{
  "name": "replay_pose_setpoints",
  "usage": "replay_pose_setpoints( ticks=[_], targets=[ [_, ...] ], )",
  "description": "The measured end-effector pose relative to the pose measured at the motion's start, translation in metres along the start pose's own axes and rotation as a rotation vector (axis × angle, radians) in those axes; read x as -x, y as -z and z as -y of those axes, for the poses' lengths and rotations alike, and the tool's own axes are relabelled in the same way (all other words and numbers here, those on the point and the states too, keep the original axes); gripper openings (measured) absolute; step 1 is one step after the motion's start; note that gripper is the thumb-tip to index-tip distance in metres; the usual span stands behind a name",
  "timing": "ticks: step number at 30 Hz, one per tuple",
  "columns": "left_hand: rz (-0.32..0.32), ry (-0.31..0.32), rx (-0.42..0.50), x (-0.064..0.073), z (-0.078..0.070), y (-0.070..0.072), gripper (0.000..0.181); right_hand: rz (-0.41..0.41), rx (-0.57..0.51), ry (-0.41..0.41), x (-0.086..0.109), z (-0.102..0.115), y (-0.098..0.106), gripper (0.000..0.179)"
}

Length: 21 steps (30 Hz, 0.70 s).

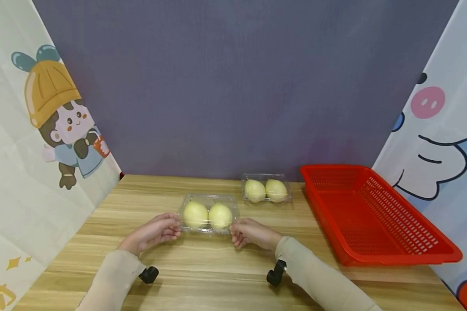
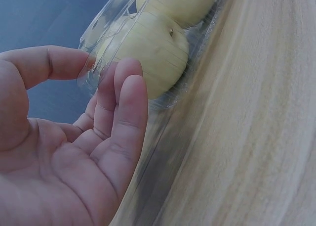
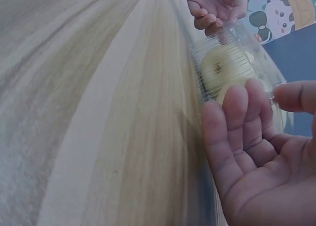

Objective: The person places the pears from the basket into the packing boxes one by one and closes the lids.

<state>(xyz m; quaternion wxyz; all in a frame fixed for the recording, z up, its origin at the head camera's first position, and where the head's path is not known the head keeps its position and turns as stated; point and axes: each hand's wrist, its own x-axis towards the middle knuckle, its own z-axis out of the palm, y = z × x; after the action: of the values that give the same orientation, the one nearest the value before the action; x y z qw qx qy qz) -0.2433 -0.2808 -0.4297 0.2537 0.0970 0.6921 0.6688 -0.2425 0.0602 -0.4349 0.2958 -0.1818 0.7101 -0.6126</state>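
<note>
A clear plastic clamshell box (image 1: 208, 198) with two pale yellow pears (image 1: 196, 214) inside is between my hands, low over the wooden table. My left hand (image 1: 161, 231) pinches its left end; in the left wrist view the thumb (image 2: 64, 63) and fingertips meet at the rim. At the opposite end, my right hand (image 1: 253, 233) pinches the rim between thumb (image 3: 296, 96) and fingers. Whether the box's underside touches the table, I cannot tell. Behind it to the right stands a second clear box (image 1: 266, 176), also holding two pears (image 1: 276, 190).
A red perforated plastic basket (image 1: 373, 229) sits at the right of the wooden table (image 1: 202, 276). A dark grey backdrop (image 1: 233, 86) rises at the back edge. Printed cartoon curtains (image 1: 7, 172) flank both sides.
</note>
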Motion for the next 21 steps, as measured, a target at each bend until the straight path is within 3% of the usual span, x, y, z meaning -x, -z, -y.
replay_pose_setpoints(
  ticks=[21],
  targets=[
    [-0.004, -0.009, 0.012, 0.0014, -0.0012, -0.0024, 0.051, 0.015, -0.014, 0.003, 0.0003, -0.002, -0.0003, 0.027]
  ],
)
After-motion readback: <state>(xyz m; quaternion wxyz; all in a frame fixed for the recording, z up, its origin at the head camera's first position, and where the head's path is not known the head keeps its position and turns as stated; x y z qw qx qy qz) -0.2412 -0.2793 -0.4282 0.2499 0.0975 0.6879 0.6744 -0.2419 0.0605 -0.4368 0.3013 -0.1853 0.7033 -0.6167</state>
